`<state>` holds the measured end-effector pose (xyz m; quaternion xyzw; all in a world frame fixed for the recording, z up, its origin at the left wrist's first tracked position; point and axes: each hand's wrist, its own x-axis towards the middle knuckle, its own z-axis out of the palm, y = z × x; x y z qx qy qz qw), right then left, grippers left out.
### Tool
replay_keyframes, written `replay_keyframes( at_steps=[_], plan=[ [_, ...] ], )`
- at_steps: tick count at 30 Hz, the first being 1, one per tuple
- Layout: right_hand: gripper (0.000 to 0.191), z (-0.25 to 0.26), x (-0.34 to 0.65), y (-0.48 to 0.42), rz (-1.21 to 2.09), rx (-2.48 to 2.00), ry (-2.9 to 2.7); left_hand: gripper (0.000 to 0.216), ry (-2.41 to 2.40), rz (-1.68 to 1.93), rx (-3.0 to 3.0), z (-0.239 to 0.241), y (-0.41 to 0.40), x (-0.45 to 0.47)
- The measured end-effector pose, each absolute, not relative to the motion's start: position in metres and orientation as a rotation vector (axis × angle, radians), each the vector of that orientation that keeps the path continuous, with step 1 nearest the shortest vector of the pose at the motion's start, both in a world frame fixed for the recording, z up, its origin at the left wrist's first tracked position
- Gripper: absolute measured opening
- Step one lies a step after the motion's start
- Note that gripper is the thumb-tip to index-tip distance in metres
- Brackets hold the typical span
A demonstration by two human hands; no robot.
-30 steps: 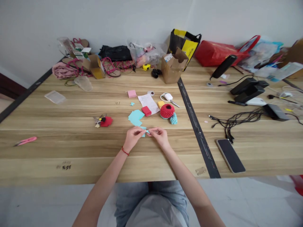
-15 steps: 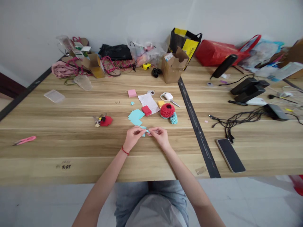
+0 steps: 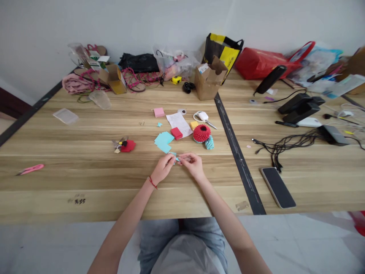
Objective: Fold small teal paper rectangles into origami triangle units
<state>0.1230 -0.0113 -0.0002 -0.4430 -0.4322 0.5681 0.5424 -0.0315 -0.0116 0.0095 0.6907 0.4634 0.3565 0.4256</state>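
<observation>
Between my two hands is a small light-blue piece of paper (image 3: 177, 159), partly hidden by the fingers. My right hand (image 3: 192, 164) pinches it from the right. My left hand (image 3: 163, 167), with a red cord at the wrist, has its fingertips closed at the paper's left side. Just beyond the hands lie flat light-blue sheets (image 3: 164, 142), and another light-blue slip (image 3: 172, 153) shows by the left fingertips. A red paper stack (image 3: 176, 133) rests on a creased white sheet (image 3: 173, 120). To the right sits a red folded-paper piece (image 3: 202, 133) beside a light-blue one (image 3: 209, 142).
A pink paper stack (image 3: 159, 112) and a yellow one (image 3: 194, 125) lie farther back. Scissors (image 3: 211, 124) are near a white cable. Red paper with keys (image 3: 127, 145) and pink snips (image 3: 31, 169) lie left. A phone (image 3: 278, 187) and black cables (image 3: 288, 144) are right.
My left hand has turned slightly and its wrist has shifted a little to the right. The right hand stays almost in place with the blue paper.
</observation>
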Motion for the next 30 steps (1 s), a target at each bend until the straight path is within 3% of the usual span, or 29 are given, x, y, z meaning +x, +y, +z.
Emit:
replay_keyframes(
  at_steps=[30],
  plan=[
    [0.033, -0.0017, 0.1228, -0.0079, 1.451, -0.960, -1.048, 0.025, 1.207, 0.954, 1.788, 0.0054, -0.0136, -0.0313]
  ],
)
